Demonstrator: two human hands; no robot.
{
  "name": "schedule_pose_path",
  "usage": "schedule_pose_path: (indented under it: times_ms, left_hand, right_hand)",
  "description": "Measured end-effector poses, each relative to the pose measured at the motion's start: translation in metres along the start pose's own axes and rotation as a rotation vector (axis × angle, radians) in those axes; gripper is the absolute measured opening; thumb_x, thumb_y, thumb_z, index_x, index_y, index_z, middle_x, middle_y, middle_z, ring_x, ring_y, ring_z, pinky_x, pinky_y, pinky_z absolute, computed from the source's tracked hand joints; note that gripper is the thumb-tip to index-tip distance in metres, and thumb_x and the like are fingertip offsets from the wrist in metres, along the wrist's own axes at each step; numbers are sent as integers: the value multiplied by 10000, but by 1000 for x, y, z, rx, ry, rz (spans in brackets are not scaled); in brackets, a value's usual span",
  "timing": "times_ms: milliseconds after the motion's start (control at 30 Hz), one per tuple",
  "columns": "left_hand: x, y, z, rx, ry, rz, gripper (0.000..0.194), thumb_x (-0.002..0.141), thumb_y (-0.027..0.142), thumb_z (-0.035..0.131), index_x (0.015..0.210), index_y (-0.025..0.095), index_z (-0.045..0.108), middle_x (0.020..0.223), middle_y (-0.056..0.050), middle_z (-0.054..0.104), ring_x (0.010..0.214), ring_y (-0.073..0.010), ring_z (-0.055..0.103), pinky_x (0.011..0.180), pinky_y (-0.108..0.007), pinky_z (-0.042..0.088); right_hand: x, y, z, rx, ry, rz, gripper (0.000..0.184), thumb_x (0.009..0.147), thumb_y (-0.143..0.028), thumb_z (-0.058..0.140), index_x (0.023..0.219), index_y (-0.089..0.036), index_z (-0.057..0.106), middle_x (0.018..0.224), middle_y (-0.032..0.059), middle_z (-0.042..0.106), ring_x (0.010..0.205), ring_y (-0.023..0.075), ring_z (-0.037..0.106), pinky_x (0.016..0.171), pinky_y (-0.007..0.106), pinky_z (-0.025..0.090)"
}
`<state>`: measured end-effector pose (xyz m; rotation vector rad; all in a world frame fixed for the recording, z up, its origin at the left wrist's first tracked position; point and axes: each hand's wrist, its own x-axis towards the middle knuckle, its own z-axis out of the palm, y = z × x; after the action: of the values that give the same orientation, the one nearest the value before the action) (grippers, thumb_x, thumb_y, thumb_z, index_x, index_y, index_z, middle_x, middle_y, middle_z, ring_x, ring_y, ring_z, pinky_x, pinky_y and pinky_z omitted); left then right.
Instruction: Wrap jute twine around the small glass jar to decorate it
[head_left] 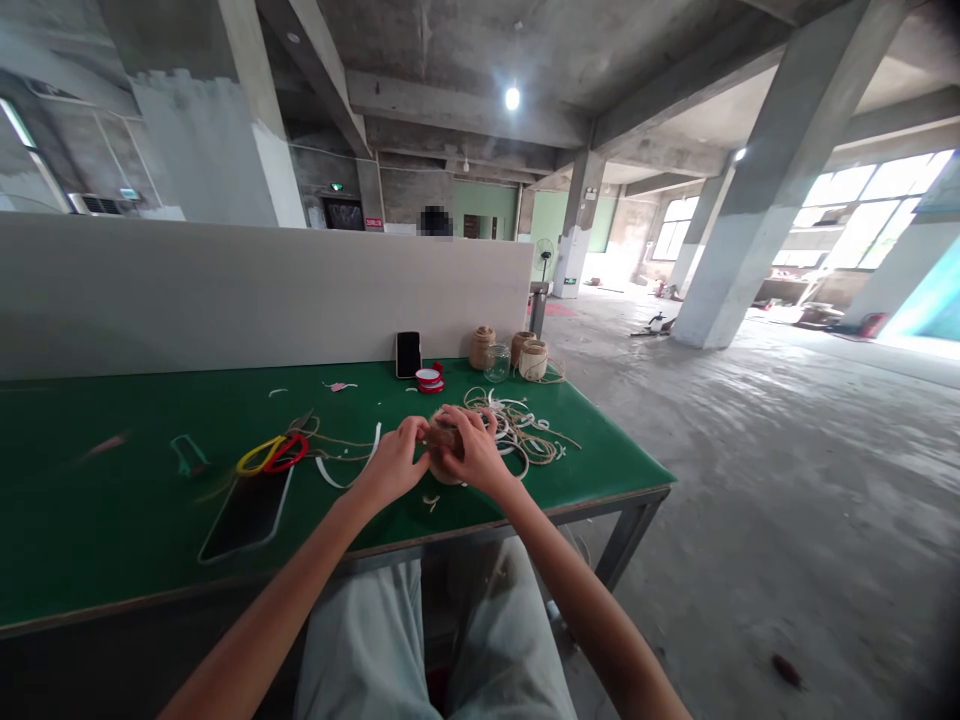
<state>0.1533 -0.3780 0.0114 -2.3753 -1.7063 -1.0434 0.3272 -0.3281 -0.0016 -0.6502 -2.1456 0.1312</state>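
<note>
Near the front edge of the green table, both hands are at a tan jar (444, 470) that looks wrapped in twine. My left hand (396, 458) is closed, its thumb and fingers pinched at the jar's upper left side; what lies between the fingertips is hidden. My right hand (477, 448) curls over the top and right side of the jar, gripping it. The fingers cover much of the jar. Right behind my right hand lies a tangle of loose twine (536, 447) with white strips. A curved white strip (375, 442) is left of the hands.
Yellow-and-red-handled scissors (289, 453) rest on a dark phone (247, 515) on the left. Red-rimmed tape rolls (430, 379) and another phone (409, 355) are at the back. Wrapped jars (533, 361) and a clear glass jar (496, 364) stand by a white partition (262, 290).
</note>
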Motion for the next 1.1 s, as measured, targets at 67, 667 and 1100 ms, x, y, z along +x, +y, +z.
schedule_pose_path:
  times_ms: [67,667,1100]
  left_hand:
    - [-2,-1,2,-58,-13,-4,243,781,191,503,1006,201,412,938,-58,557,876,-217,601,752,-354,491]
    - [4,-4,-4,-145,-82,-39,98,847,296,491,865,200,480,843,-13,561,781,-177,563,698,-293,441]
    - [3,-15,0,-60,-68,-41,398,854,408,502,1189,213,410,871,-32,567,746,-194,592,643,-306,467]
  right_hand:
    - [0,0,-1,-6,2,4,601,773,-252,529,1345,-195,353,1217,75,608,1212,253,442,1094,487,84]
    - [-25,-3,0,-17,166,290,891,716,-456,635,1421,-187,160,1431,143,334,1326,328,289,1077,524,184]
    - [-28,18,28,341,86,456,1127,613,-339,749,1442,-247,-10,1346,132,421,1270,332,406,1069,547,250]
